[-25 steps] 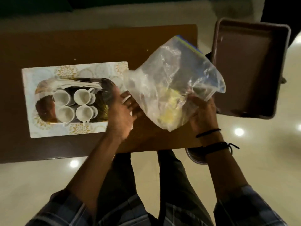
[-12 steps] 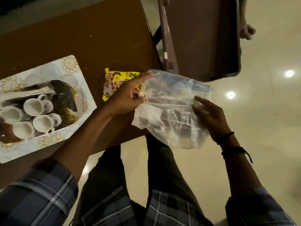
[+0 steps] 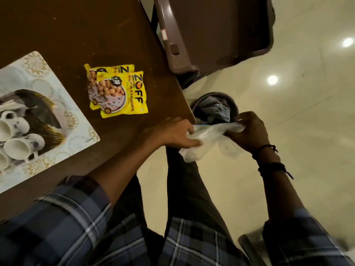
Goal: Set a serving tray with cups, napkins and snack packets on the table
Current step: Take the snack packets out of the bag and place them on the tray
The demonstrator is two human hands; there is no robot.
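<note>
Both hands clutch the crumpled clear plastic bag (image 3: 206, 140) beside the brown table's (image 3: 76, 31) corner: left hand (image 3: 172, 134) fingers curled into it, right hand (image 3: 247, 129) fisted around its top. Two yellow snack packets (image 3: 119, 91), half-hidden under the left hand half a second ago, now lie uncovered on the table beside the patterned serving tray (image 3: 57, 104) of white cups (image 3: 21, 146).

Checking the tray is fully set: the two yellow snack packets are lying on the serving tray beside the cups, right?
Not quite. In the head view the two yellow snack packets lie on the bare table, apart from the serving tray; the cups are on it.
</note>
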